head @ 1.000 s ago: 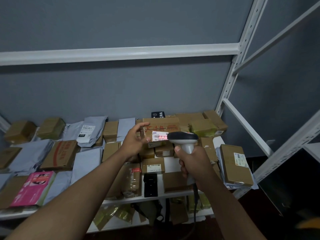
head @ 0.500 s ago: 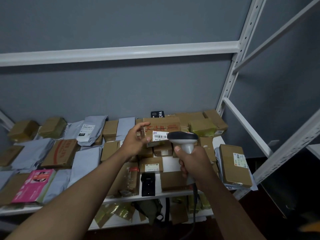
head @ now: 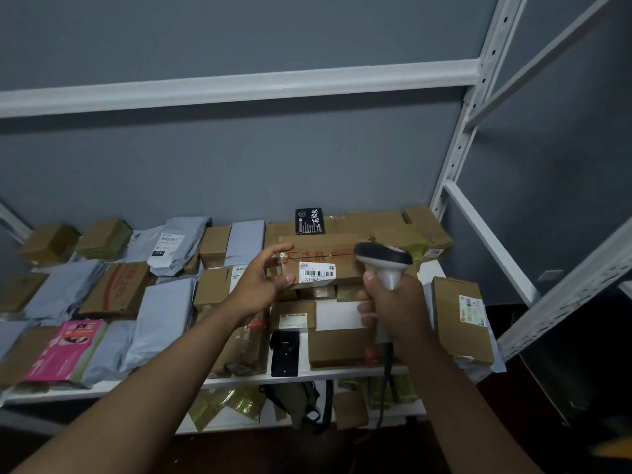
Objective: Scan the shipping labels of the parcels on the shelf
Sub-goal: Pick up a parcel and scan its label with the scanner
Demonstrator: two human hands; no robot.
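Up front, left hand (head: 263, 282) gripping labelled box (head: 321, 265), right hand (head: 393, 302) clasping scanner (head: 383, 261), shelf (head: 338, 314) crowded with parcels.

Dim light, perhaps slight blur, warped edges

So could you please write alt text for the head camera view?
A right hand grips a barcode scanner beside the white shipping label on a cardboard box, whose left end the left hand holds, above a white shelf crowded with parcels.
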